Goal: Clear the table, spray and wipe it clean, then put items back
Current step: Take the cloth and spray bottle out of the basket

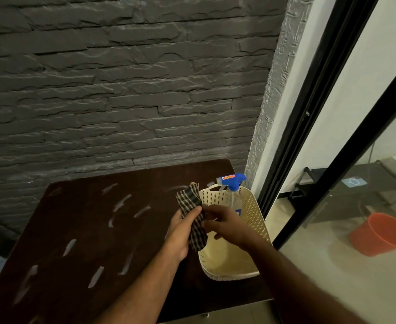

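Note:
A dark brown table (80, 230) carries pale streaks across its top. A cream perforated basket (254, 206) sits at the table's right edge. Inside it stands a clear spray bottle (233, 199) with a blue and white trigger head. Just left of the basket, above the table, my left hand (180, 235) grips a brown checked cloth (192, 202). My right hand (225, 222) is over the basket and pinches the same cloth at its middle. The cloth's lower end hangs between the two hands.
A dark stone-textured wall (122, 90) rises right behind the table. A black-framed glass door (314, 127) stands to the right. Beyond the glass are an orange bucket (382, 233) on the floor and a black rack (353, 183).

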The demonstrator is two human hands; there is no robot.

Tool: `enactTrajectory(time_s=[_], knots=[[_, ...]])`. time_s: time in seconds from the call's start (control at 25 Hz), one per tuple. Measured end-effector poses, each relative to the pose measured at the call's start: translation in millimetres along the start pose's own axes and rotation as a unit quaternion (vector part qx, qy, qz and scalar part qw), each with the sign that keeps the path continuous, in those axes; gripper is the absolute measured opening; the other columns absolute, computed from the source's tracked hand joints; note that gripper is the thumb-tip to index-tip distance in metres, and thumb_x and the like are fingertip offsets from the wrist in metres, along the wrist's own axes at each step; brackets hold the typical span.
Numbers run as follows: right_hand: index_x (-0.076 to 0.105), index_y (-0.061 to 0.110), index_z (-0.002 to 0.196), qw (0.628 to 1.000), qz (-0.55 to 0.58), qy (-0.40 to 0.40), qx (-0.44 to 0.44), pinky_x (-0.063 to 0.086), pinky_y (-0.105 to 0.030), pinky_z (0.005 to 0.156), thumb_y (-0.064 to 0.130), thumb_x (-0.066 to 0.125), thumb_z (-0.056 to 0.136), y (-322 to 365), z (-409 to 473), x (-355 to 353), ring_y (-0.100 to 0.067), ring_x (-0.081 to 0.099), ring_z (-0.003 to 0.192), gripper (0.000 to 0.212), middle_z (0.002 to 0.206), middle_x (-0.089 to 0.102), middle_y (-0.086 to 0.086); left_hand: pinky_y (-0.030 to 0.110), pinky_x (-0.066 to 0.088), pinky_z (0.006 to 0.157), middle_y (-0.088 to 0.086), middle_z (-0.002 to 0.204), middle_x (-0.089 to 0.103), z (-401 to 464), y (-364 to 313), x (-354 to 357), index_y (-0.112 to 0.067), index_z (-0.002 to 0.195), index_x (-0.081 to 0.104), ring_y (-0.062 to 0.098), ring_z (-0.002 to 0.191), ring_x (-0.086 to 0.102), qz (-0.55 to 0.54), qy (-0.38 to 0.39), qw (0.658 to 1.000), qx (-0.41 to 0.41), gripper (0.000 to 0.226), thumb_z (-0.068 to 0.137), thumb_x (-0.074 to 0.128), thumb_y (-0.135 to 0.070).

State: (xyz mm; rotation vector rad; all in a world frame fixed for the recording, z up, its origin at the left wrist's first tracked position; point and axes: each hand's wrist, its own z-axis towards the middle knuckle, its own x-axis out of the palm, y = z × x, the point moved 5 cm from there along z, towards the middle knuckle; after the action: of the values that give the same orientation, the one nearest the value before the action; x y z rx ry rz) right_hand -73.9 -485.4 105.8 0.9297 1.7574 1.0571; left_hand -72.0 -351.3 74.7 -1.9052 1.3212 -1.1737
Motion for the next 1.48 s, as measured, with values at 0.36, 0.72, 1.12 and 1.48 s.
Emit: enactTrajectory(time_s=[0.36,0.72,1.12,1.48], knots=[[0.040,0.013,0.141,0.953,0.050,-0.286,0.086,0.052,-0.025,0.061,0.011,0.078,0.079,-40,28,-90,-0.022,0.063,0.097,0.073,0.132,0.057,-0.013,0.042,0.055,0.081,0.014,0.102,0.072,2,-10,-16,-0.010,0.114,0.062,0.029,0.095,0.070,-0.030,-0.027,0.999,0.016,0.031,0.085,0.069,-0.018],[0.061,0.027,0.103,0.973,-0.078,-0.205,0.070,0.060,-0.047,0.082,0.027,0.077,0.078,-69,76,-75,-0.013,0.070,0.088,0.030,0.095,0.072,0.005,0.042,0.055,0.083,0.014,0.102,0.073,-3,-19,-16,-0.009,0.113,0.063,0.029,0.095,0.070,-0.012,-0.026,0.999,0.037,0.029,0.086,0.068,-0.018],[0.061,0.009,0.080,0.960,-0.004,-0.261,-0.102,0.055,-0.047,0.068,0.036,0.070,0.076,42,19,-81,-0.026,0.064,0.068,0.028,0.071,0.063,-0.009,0.043,0.055,0.085,0.010,0.101,0.073,-10,-24,-23,-0.013,0.114,0.063,0.026,0.094,0.070,-0.011,-0.036,0.998,0.050,0.033,0.084,0.071,-0.023],[0.060,0.009,0.097,0.956,0.242,-0.114,-0.122,0.053,-0.041,0.075,0.007,0.066,0.087,99,19,-8,-0.023,0.058,0.072,0.012,0.070,0.057,-0.002,0.041,0.055,0.084,0.008,0.103,0.073,-32,-44,-71,-0.016,0.114,0.064,0.025,0.095,0.070,-0.032,-0.068,0.994,0.081,0.027,0.087,0.067,-0.020]])
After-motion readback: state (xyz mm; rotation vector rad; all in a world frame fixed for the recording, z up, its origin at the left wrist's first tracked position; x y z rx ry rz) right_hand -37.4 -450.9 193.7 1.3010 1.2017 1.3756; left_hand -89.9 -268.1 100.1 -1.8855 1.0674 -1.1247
